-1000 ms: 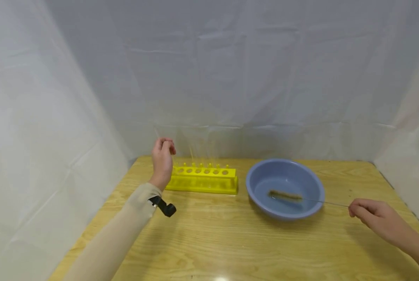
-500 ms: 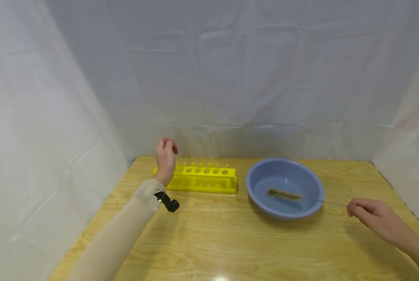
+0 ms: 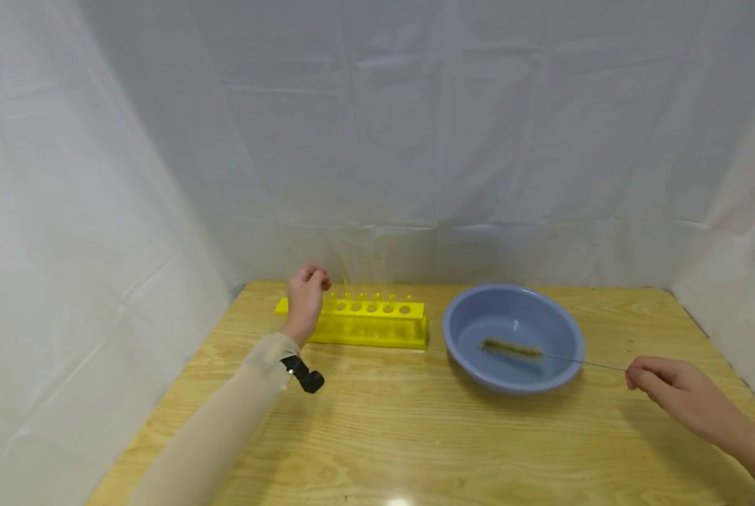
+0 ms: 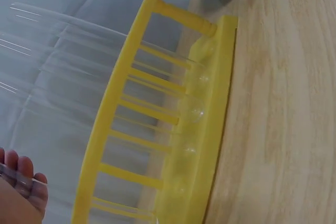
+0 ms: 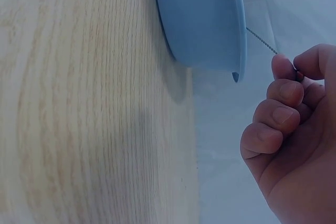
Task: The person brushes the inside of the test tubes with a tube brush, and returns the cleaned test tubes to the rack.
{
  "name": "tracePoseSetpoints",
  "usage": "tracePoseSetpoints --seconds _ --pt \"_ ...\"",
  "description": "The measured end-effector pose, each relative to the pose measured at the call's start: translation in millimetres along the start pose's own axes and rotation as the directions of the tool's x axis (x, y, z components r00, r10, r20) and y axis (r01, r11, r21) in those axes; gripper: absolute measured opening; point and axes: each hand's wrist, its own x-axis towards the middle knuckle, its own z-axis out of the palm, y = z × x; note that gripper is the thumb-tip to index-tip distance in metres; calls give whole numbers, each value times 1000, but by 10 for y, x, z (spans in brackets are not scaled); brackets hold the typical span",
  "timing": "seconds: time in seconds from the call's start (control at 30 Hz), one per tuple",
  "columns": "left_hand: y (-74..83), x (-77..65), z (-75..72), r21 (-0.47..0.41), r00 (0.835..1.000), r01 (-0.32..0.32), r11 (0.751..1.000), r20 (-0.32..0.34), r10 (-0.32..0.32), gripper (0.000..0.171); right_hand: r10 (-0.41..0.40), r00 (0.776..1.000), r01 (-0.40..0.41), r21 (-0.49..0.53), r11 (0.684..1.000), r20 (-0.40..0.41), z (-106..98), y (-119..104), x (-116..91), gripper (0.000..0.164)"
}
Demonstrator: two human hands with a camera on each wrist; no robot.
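Observation:
My left hand is over the left end of a yellow test tube rack. In the left wrist view its curled fingers hold a clear test tube, whose lower part lies outside that view. Several clear glass test tubes stand in the rack, their round bottoms at its base. On the right, my right hand pinches the twisted wire handle of a test tube brush between thumb and forefinger. The brush's brown bristle head is inside a blue basin, and its wire crosses the rim.
Rack and basin stand side by side toward the back of a wooden table, with a gap between them. Pale sheeting hangs behind the table and along both sides. A black wrist strap mount sits at my left sleeve.
My left hand has shifted right and then lowered toward the rack with the test tube. The right hand and the brush have stayed almost still.

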Motion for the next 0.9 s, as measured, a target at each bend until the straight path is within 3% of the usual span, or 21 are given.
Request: tracePoseSetpoints --seconds 0.23,0.5,0.7,0.9 --pt "-100 -51 -8 -1 998 53 999 31 -53 21 -17 1000 17 25 1000 -2 2 4 -10 29" --pt "-128 -93 -2 24 999 30 999 39 -31 22 0 1000 0 18 1000 -1 2 -9 -11 29" --pt "-126 -99 5 80 998 54 995 18 -55 21 7 1000 -7 16 1000 -1 -8 -23 -10 29" --pt "-148 -150 -52 84 999 37 996 -3 -37 32 -15 1000 15 24 1000 -1 -10 -10 -9 29"
